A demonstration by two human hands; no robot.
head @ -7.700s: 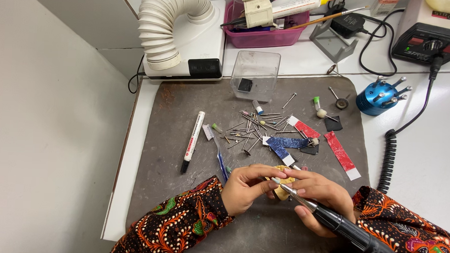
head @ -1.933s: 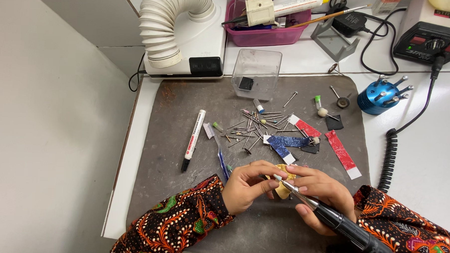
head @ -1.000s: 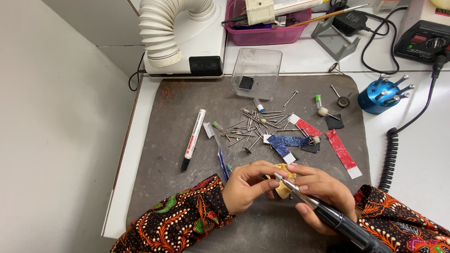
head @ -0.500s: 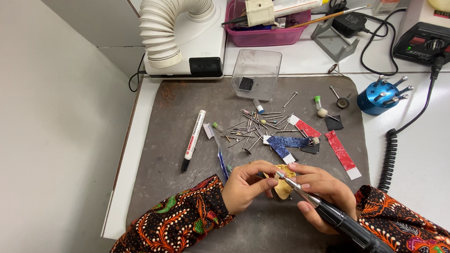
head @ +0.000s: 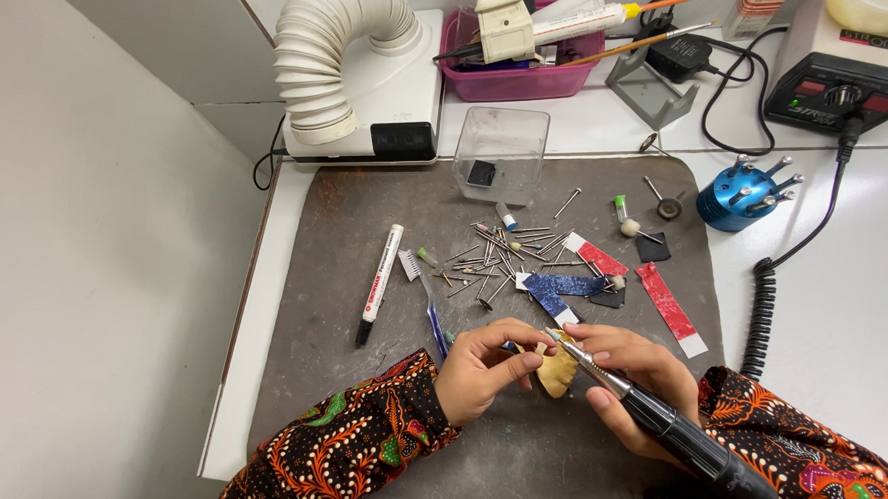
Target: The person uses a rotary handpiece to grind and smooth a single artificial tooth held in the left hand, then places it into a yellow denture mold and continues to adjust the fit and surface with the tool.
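Here the left hand [head: 479, 369] pinches a small yellowish piece [head: 558, 372] between thumb and fingertips, low on the grey mat [head: 367, 198]. The right hand [head: 631, 384] is wrapped firmly around a black rotary tool [head: 674, 435] — its tip rests on the piece. Loose metal bits [head: 498, 251] lie scattered just beyond.

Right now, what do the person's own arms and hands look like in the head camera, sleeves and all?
Both arms wear long sleeves of black cloth printed with orange, red and green leaf-and-flower patterns, reaching to the wrists. The left hand and the right hand are bare: no gloves. No rings, watch or bracelets show. The right sleeve carries some pink and blue in its print.
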